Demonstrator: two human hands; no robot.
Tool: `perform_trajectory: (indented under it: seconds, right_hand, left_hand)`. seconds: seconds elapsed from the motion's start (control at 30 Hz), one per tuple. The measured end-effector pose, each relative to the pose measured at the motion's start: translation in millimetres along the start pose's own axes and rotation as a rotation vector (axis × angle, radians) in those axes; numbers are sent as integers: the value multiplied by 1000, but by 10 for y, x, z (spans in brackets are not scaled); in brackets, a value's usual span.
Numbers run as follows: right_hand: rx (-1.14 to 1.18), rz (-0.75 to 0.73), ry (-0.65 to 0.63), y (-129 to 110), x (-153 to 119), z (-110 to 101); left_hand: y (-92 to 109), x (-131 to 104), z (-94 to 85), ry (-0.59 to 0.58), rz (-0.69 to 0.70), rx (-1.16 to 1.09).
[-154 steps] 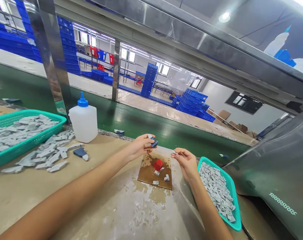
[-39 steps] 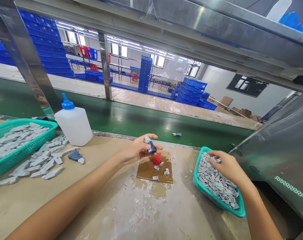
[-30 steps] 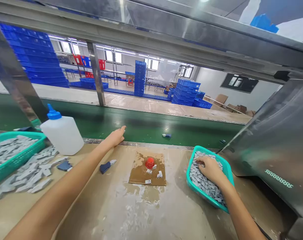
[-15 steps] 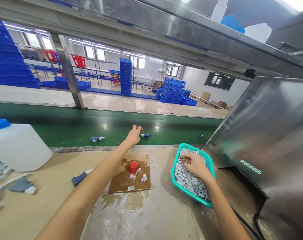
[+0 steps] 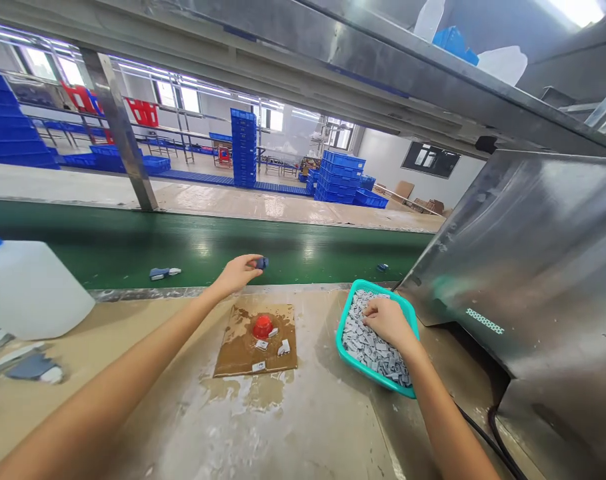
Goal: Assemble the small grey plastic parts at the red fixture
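My left hand (image 5: 237,275) is closed around a small dark-blue plastic part (image 5: 263,263), held over the near edge of the green conveyor belt (image 5: 323,257). My right hand (image 5: 389,323) dips into a turquoise basket (image 5: 341,350) filled with small light-grey plastic pieces (image 5: 365,343). Its fingers are pinched together at the surface of the heap; what is between them is hidden. Between both arms lies a wet brown board (image 5: 227,357) bearing a red dome-shaped object (image 5: 263,326) and several grey pieces (image 5: 283,347).
Another blue-and-white part (image 5: 165,273) and a dark part (image 5: 383,267) lie on the belt. A white jug (image 5: 37,287) stands at left, near loose parts (image 5: 35,367). A metal housing (image 5: 463,247) rises at right; a metal shelf (image 5: 293,60) crosses overhead.
My left hand has picked the blue part off the belt and drawn back to the left with it. My right hand stays in the basket, fingers now more pinched. The view has shifted slightly.
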State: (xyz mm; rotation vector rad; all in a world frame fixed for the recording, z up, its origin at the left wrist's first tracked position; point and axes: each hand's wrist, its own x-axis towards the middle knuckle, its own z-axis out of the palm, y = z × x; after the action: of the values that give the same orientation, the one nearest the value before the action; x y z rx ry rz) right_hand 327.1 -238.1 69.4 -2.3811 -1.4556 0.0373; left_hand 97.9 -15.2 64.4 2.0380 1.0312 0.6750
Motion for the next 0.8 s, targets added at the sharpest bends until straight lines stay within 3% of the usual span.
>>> perform_trajectory:
  seconds: [0.1,0.2,0.37,0.47,0.6,0.7,0.8]
  right_hand:
    - [-61,-32,13,-36,-19,-82]
    - [-26,-64,89,11,-15,-158]
    - [347,-37,20,-32,-14,-168]
    - [671,-130,-43,-345,-79,-120]
    - [940,-195,-142,-890,-120,56]
    - [1125,-229,-215,-1155,-73,230]
    - [1235,-303,-193,-1274,-15,357]
  left_hand:
    - [35,-449,-199,-8,-166,-589]
    - [56,-795,-381,-19,-239,-857]
    - [80,-941,-483,9,-244,-1008]
    - [129,-948,-355,-55,-290,-1129]
    - [237,-1023,-163,-181,-351,-1176]
    - [280,-1068,-160,-227,-314,-1179]
    - [254,-1055,-229,-212,-273,-1195]
